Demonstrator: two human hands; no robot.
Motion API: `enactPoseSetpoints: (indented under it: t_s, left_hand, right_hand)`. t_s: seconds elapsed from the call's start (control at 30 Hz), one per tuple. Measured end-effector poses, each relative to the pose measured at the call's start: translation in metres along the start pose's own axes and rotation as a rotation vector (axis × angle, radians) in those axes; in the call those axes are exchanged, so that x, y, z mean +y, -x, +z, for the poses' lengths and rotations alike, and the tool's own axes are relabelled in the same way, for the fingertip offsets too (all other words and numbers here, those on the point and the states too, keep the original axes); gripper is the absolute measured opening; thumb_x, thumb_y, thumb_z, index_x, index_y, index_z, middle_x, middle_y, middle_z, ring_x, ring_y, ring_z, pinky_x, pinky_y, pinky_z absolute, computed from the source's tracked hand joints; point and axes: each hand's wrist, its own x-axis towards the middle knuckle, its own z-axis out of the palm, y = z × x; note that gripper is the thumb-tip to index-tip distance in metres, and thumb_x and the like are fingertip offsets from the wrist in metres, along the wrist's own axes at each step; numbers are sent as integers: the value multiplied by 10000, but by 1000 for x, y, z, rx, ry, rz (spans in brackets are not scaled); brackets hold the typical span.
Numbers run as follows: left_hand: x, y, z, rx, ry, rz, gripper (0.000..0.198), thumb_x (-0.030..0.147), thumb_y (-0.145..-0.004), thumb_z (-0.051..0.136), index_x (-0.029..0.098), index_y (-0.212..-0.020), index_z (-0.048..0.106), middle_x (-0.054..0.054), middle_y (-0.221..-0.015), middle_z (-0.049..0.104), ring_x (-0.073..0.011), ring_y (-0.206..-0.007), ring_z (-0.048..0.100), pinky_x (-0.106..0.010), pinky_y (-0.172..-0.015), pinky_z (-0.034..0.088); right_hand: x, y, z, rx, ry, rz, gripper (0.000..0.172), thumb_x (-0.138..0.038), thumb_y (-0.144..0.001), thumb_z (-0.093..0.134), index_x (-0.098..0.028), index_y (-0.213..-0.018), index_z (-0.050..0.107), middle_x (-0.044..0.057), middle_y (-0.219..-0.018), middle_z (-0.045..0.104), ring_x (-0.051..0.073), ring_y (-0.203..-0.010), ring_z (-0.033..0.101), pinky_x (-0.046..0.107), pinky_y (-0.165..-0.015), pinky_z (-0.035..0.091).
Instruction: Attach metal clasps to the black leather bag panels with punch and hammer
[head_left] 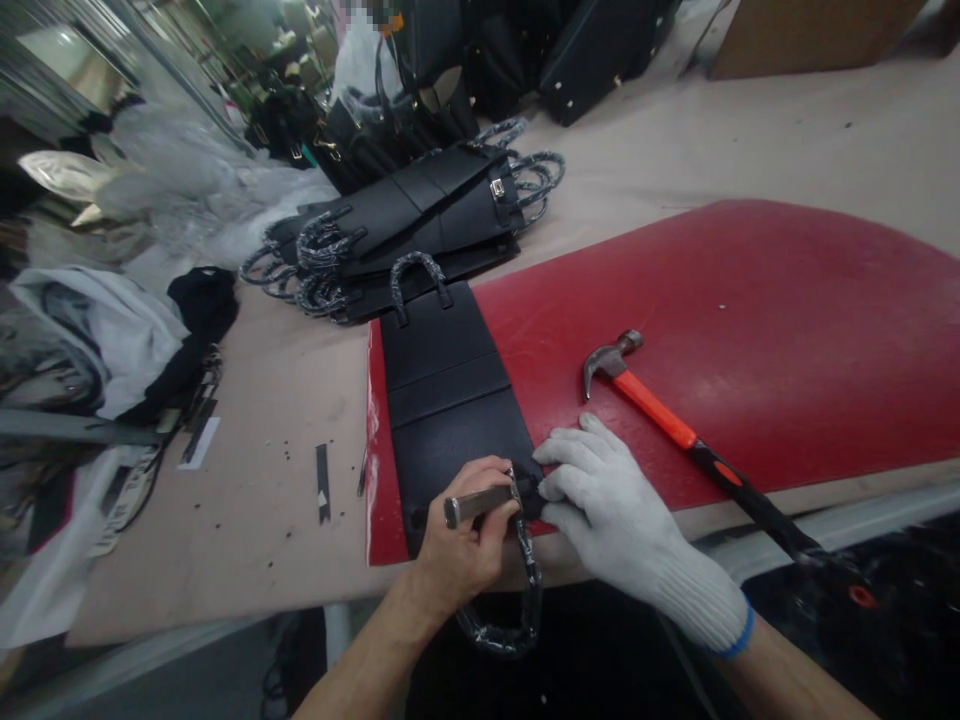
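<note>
A long black leather bag panel (pixel 450 400) lies on a red board (pixel 750 330), with a plastic-wrapped handle (pixel 418 262) at its far end. Another wrapped handle (pixel 517 635) hangs over the table's front edge. My bare left hand (pixel 469 545) grips a metal hole punch (pixel 480 503), tilted over the panel's near end; its tip is hidden. My gloved right hand (pixel 607 500) is closed at the panel's right edge, beside the handle's end, its fingertips on the leather. To the right lies a claw hammer (pixel 660 410) with an orange and black grip.
Behind the board is a stack of black panels with wrapped handles (pixel 420 215). Black bags (pixel 600 50) stand at the back. On the left are a dark flat strip (pixel 322 483), small dark bits and grey-white cloth (pixel 112 330). A cardboard box (pixel 810 35) sits at the far right.
</note>
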Motion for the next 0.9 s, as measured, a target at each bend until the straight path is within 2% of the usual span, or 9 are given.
enactPoseSetpoints:
  t_s: [0.3,0.7,0.9]
  left_hand:
    - [-4,5,3,37,-41,-3,142,91,-909,620,186,-1011,641,-88,-1061,720,-195,-1036,711,-332,-934,605]
    - [-10,9,8,74,-44,36,164,107,-901,626,194,-1039,639,-97,-1082,723,-213,-1029,726,-364,-903,617]
    - [-13,7,8,63,-28,41,167,116,-900,632,192,-1048,640,-99,-1077,729,-217,-1040,726,-366,-906,615]
  right_hand:
    - [1,2,2,32,11,-9,180,-96,-784,739,-212,-817,605,47,-1099,664,241,-1086,604,556,-1197,269]
    - [3,5,6,68,25,-25,205,-87,-759,749,-214,-800,594,28,-1073,673,221,-1048,610,539,-1214,246]
    - [2,4,3,78,-2,-24,181,-89,-764,727,-220,-800,608,28,-1071,684,226,-1037,620,555,-1189,284]
